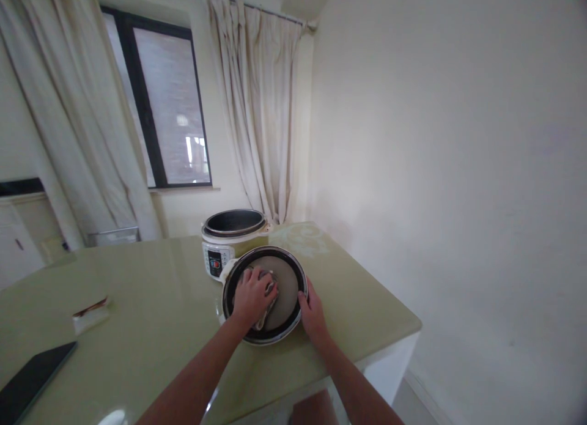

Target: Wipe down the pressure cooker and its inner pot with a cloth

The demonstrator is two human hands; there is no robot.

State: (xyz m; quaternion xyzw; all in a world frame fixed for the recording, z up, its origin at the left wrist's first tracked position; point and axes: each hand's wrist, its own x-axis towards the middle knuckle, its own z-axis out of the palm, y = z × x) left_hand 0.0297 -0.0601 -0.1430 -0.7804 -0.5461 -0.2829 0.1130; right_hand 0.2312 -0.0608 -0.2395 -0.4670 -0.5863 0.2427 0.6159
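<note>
A round cooker lid [288,277] lies upside down on the pale green table [160,303], its grey inner plate facing up inside a black rim. My left hand [251,295] presses a grey cloth [269,290] onto the plate. My right hand [312,315] grips the lid's right rim. Just behind the lid stands the white cooker body [232,238], open, with a dark inner pot.
A small white packet [90,316] and a dark tablet [32,379] lie at the table's left. The table's right edge drops off near a white wall [458,199]. Curtains [261,113] and a window [169,107] are behind.
</note>
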